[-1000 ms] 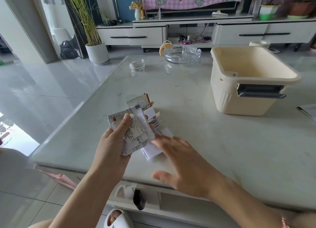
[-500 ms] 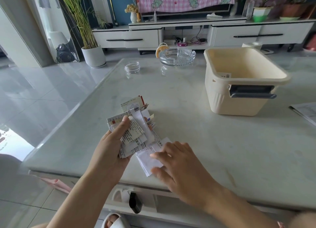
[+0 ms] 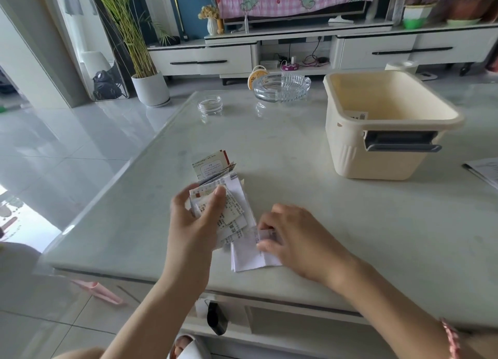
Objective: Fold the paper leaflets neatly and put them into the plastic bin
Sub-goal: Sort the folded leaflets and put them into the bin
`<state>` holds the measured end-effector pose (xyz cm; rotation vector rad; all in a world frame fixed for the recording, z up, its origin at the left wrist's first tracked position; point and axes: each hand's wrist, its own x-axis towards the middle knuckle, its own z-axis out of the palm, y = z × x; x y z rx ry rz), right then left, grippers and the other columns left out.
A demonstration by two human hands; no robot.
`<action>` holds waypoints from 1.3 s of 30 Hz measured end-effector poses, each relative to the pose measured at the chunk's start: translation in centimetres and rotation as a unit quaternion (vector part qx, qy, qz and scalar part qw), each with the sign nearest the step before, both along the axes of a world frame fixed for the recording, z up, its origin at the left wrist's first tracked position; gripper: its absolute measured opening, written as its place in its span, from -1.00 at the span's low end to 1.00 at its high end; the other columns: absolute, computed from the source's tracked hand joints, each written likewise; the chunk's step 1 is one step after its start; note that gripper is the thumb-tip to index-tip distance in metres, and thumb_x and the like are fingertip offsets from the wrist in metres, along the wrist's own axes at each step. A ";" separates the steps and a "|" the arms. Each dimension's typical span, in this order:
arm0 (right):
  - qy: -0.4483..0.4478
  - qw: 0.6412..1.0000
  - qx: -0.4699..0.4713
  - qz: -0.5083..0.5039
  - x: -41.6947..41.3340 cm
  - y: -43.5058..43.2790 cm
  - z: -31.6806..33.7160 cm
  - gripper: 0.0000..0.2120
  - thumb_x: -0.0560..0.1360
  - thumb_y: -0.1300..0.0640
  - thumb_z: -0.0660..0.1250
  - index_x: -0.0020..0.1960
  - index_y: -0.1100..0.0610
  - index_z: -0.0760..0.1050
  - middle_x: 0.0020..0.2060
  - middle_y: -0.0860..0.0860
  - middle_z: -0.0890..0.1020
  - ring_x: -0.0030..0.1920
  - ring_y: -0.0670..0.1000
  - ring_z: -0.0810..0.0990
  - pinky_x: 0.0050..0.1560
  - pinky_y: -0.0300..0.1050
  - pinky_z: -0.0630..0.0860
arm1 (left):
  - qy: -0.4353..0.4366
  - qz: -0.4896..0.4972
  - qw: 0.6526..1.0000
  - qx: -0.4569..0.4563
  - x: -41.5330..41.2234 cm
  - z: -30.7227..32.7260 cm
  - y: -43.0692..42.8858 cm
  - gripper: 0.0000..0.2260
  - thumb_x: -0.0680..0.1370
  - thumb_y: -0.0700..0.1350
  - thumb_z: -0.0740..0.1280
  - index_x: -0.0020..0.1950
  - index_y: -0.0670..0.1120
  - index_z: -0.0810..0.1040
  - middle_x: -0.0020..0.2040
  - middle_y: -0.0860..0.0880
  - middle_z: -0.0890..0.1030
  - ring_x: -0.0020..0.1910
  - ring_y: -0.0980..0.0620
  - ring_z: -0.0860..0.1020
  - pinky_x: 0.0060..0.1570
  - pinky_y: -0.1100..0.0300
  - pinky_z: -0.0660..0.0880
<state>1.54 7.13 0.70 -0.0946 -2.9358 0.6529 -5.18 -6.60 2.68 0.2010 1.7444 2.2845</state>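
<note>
- In the left hand (image 3: pixel 196 218): a fanned stack of folded leaflets (image 3: pixel 229 197), thumb laid across the printed top sheet, fingers curled round the left edge. Stack held at a tilt over the near part of the worktop (image 3: pixel 336 218), with a red-edged card sticking out at its far end.
- Under the right hand (image 3: pixel 296 240): one white leaflet (image 3: pixel 246 256) lying flat on the worktop, just right of the stack and touching its lowest sheets. Fingers curled down onto the leaflet's right part, pinching up a small fold of paper against the thumb.
- Farther off and to the right, well apart from both hands: the cream plastic bin (image 3: pixel 347 154), upright, grey handle on its near side. A printed slip (image 3: pixel 357 115) just inside the near rim.
- At the far edge of the worktop, left of the bin: a glass ashtray (image 3: pixel 281 86). A small glass jar (image 3: pixel 210 105) left of that.
- At the right edge of view: printed sheets (image 3: pixel 485 167) on the worktop, cut off by the frame.
- On the floor at far left: a potted plant (image 3: pixel 151 88) in a white pot. Behind it all, a white TV cabinet (image 3: pixel 202 61).
</note>
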 end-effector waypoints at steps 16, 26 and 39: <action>0.258 0.810 -0.520 -0.079 3.4 1.6 4.0 -0.72 0.46 0.31 0.36 0.12 0.12 0.43 -0.08 0.05 0.66 -0.16 -0.05 0.66 -0.21 -0.18 0.59 | 0.214 -0.007 0.972 -0.094 2.8 0.7 1.8 -0.74 0.46 -0.21 0.37 -0.03 0.16 0.50 -0.15 0.13 0.61 -0.30 0.23 0.59 -0.41 0.38 0.49; 0.435 0.848 -0.236 -0.190 3.0 1.0 2.6 -0.89 0.47 0.18 0.31 -0.09 0.05 0.37 -0.29 -0.15 0.51 -0.33 -0.23 0.48 -0.29 -0.47 0.34 | 0.298 -0.027 0.943 -0.146 3.5 0.1 3.1 -0.87 0.46 -0.05 0.37 -0.08 0.19 0.52 -0.11 0.29 0.57 -0.22 0.14 0.55 -0.24 0.21 0.48; 0.508 0.788 -0.256 -0.236 2.8 0.9 2.5 -0.91 0.50 0.16 0.31 -0.02 0.09 0.43 -0.20 -0.08 0.58 -0.23 -0.06 0.56 -0.22 -0.15 0.52 | 0.293 -0.024 0.946 -0.138 4.2 0.0 4.4 -0.78 0.40 -0.11 0.43 -0.16 0.10 0.40 -0.24 0.29 0.56 -0.33 0.26 0.51 -0.33 0.36 0.46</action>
